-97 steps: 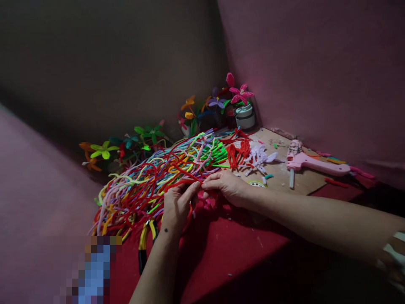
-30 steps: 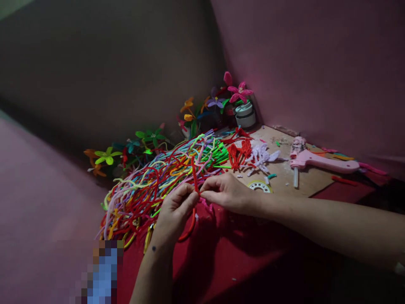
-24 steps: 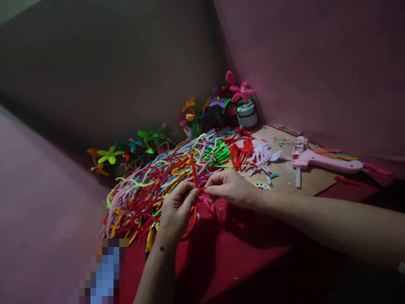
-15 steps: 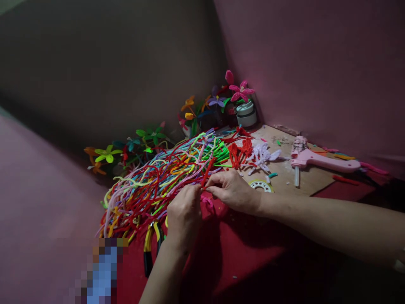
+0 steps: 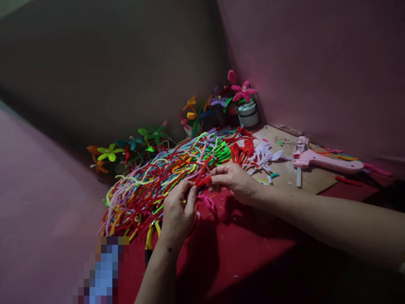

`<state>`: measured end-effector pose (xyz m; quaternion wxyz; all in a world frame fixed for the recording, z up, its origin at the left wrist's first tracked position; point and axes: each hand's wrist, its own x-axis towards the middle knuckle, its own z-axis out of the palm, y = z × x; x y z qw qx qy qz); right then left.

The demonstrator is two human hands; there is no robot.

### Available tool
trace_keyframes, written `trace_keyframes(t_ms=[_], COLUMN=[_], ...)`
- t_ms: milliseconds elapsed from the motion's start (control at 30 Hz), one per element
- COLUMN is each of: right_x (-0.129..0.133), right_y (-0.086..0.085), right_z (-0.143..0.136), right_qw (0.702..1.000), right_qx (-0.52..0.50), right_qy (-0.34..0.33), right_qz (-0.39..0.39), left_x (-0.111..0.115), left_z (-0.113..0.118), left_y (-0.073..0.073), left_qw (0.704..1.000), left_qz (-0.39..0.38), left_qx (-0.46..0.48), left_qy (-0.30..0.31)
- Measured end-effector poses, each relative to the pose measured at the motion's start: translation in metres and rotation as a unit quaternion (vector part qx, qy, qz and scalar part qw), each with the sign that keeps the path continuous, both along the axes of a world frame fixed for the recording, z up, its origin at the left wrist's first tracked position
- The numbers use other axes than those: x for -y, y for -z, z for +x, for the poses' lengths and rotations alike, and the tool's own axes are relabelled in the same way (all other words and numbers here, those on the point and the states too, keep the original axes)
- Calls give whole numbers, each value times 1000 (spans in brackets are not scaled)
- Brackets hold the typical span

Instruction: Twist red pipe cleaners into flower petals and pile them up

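A red pipe cleaner (image 5: 204, 182) is pinched between my two hands, over the front of the pile. My left hand (image 5: 180, 207) grips it between thumb and forefinger, with a red length trailing below the fingers. My right hand (image 5: 232, 181) closes its fingertips on the other end, to the right. Behind both hands spreads a heap of many-coloured pipe cleaners (image 5: 155, 181). A pink curled piece (image 5: 207, 202) lies on the red cloth just under the hands. Pliers with yellow and black handles (image 5: 148, 242) are partly hidden by my left wrist.
A pink glue gun (image 5: 329, 161) lies on a brown board (image 5: 319, 183) at the right. Red petals (image 5: 242, 152) and white-lilac ones (image 5: 264, 154) are nearer. Pipe-cleaner flowers (image 5: 109, 153) and a grey-white jar (image 5: 248, 114) line the back. A red cloth (image 5: 240, 261) covers the front.
My left hand has turned so its thumb shows, and moved slightly left. The red pipe cleaner between the hands now shows a bent part pointing right. My right hand has shifted slightly.
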<state>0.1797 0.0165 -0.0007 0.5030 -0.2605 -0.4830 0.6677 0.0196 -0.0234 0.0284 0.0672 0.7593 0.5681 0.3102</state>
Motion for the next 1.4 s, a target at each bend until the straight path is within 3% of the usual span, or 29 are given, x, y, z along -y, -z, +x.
trace_keyframes(t_ms=[333, 433, 567, 700, 1100, 1233, 1400], right_x=[3, 4, 7, 7, 2, 6, 9], right_y=[-1, -1, -4, -2, 6, 5, 5], right_z=[2, 1, -2, -3, -6, -6, -6], right_qw=[996, 995, 998, 999, 998, 998, 991], right_qx=[59, 51, -1, -35, -52, -6, 37], right_qy=[39, 57, 53, 30, 41, 68, 104], right_qz=[50, 60, 23, -23, -21, -3, 70], left_x=[5, 6, 4, 2, 7, 7, 5], left_z=[10, 14, 19, 23, 28, 32, 36], left_y=[1, 3, 7, 12, 15, 15, 16], left_qw=[999, 992, 950, 919, 950, 937, 896], left_qz=[48, -22, -126, -158, -128, -128, -163], left_qx=[18, 122, 285, 361, 284, 326, 413], left_qy=[9, -8, -4, 7, 9, -8, -20])
